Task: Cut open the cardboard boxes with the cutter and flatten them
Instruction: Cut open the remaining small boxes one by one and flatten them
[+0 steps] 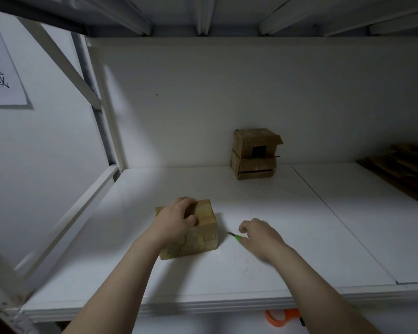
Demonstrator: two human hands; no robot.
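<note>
Near cardboard box (206, 229) sits on white shelf (251, 276), 6 o'clock of centre. Left hand (176, 220) grips its top, fingers curled over the far edge. At 3 o'clock of it, right hand (261, 237) holds green cutter (237, 237), blade toward the box. Two stacked boxes (253, 154) at 1 o'clock, against the back wall. Flattened cardboard (401, 165) far right.

Left hand (176, 222) grips box (204, 233) — right hand (261, 235) holds cutter (237, 237).

Dim, greyish light, brightest patch at back left of the desk (155, 184), soft shadows, slight blur, wide-angle bending at edges
</note>
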